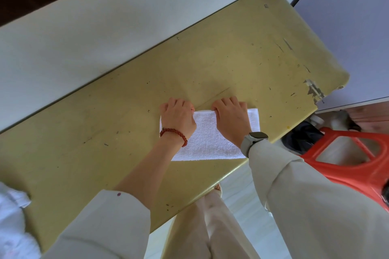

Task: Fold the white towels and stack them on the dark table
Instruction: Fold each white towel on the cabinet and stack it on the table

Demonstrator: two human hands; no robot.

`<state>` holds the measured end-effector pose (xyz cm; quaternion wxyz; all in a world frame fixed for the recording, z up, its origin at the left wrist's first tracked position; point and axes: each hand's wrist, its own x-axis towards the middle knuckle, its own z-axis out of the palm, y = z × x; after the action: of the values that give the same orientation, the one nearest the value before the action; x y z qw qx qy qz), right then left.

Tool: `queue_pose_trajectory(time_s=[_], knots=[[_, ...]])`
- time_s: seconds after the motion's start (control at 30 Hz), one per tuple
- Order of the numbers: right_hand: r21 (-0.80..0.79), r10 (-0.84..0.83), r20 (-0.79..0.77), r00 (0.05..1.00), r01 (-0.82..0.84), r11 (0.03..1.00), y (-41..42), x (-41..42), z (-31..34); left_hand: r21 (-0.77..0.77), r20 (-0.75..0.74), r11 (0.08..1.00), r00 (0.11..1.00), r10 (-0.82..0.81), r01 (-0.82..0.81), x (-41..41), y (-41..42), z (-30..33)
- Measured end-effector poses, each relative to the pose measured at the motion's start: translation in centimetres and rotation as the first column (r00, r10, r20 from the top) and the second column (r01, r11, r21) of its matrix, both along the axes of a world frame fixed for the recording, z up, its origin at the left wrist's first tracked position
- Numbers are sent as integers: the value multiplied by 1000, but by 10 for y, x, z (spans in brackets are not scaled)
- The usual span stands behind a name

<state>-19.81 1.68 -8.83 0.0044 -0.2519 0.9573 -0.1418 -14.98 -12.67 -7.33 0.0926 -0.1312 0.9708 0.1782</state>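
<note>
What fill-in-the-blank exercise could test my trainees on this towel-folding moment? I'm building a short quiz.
1. Both hands pinch the far edge of the white ____ on the yellow table.
2. The left hand wears a red bead ____ at the wrist.
3. The right hand wears a ____ at the wrist.
4. The plastic stool at right is ____.

Missing words: towel; bracelet; watch; red.

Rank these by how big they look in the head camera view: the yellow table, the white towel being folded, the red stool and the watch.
1. yellow table
2. red stool, though partly cut off by the frame and the sleeve
3. white towel, partly covered by both hands; close to the stool, so unsure
4. watch
</note>
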Motion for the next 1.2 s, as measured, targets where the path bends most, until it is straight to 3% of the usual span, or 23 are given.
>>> queue_pose_trajectory(time_s=[0.07,0.2,0.33,0.63,0.83,1.0,1.13,1.2], knots=[[-24,9,-4,1000,-9,1000,1,2,2,14,-38,1000,999,-8,9,2,-1,0],[-22,69,-73,995,-71,997,7,9,1,-1,-273,997,959,-74,77,13,-5,-11],[-65,53,-76,996,-58,996,8,10,-3,12,-329,996,941,-75,83,16,-7,-11],[-115,21,17,1000,-19,993,1,5,0,127,-224,992,974,25,4,8,1,-7],[-70,-12,21,1000,14,997,-3,2,-3,108,-217,993,973,78,-56,4,6,-9],[-90,-12,61,998,18,996,-2,0,0,94,-122,993,989,80,-69,-1,7,-9],[-149,46,-155,987,-70,986,10,10,3,13,-351,996,932,92,-93,8,6,-9],[-112,121,-187,975,-143,983,18,25,3,-22,-422,998,906,40,-54,21,5,-9]])
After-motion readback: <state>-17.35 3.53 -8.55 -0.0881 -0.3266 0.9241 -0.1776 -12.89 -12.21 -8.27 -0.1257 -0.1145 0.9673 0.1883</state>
